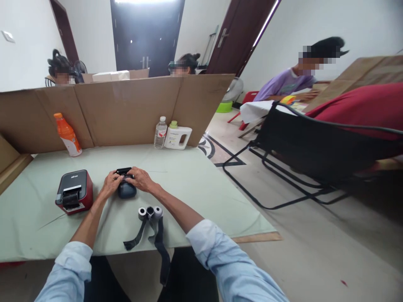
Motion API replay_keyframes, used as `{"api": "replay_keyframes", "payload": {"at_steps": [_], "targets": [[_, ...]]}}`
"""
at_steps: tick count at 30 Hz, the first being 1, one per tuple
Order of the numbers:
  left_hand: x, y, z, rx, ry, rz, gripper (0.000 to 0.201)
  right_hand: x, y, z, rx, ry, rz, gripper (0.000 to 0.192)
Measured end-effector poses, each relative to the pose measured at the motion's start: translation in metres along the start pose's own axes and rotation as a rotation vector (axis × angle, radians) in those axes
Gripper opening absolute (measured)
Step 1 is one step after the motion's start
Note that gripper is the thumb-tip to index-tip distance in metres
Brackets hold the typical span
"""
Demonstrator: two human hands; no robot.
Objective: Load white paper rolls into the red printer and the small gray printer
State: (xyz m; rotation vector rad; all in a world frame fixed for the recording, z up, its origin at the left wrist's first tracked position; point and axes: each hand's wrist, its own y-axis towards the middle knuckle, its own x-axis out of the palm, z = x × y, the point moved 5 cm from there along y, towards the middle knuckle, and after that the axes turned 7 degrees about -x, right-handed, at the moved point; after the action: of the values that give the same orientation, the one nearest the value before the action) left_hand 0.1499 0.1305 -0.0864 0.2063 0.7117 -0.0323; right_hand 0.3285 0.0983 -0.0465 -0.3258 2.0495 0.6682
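Observation:
Both my hands meet over a small dark-blue rounded device on the table. Along its far side, a black part stands raised, like a lid. My left hand grips the device's left side, fingers bent, thumb at the middle. From the right, my right hand curls over the far part, its thumb close to the left one. The fingers hide the device's middle. Nearer me lie several small rolls side by side, with dark ribbon strips trailing, one over the table's front edge.
A red and black label printer stands left of my hands. Against the cardboard screen stand an orange bottle, a clear bottle and a white jug. Several people sit beyond. A black folding chair is at right.

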Motion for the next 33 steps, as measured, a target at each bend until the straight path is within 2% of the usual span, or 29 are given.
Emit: {"api": "replay_keyframes", "payload": {"at_steps": [3,8,13,17,22,27,33], "targets": [[0.002,0.005,0.006,0.006,-0.006,-0.002,0.038,-0.002,0.005,0.001,0.022,-0.011,0.012,0.021],[-0.001,0.004,0.01,0.054,-0.008,-0.023,0.028,-0.006,0.014,0.01,0.108,0.106,0.101,0.02],[-0.012,0.005,0.022,0.077,0.007,0.069,0.007,-0.012,0.012,0.013,0.06,0.322,0.192,0.021],[-0.018,0.006,0.039,0.116,-0.017,0.094,0.013,-0.023,0.007,0.011,0.033,0.466,0.234,0.023],[-0.015,0.005,0.045,0.161,0.04,0.068,0.015,-0.032,0.002,0.009,0.032,0.363,0.196,0.022],[-0.004,0.013,0.033,0.151,0.164,0.036,0.005,-0.02,0.002,0.013,0.096,0.208,0.139,0.021],[-0.002,0.024,0.036,0.163,0.16,0.069,0.011,-0.011,0.01,0.014,0.126,0.148,0.094,0.02]]}}
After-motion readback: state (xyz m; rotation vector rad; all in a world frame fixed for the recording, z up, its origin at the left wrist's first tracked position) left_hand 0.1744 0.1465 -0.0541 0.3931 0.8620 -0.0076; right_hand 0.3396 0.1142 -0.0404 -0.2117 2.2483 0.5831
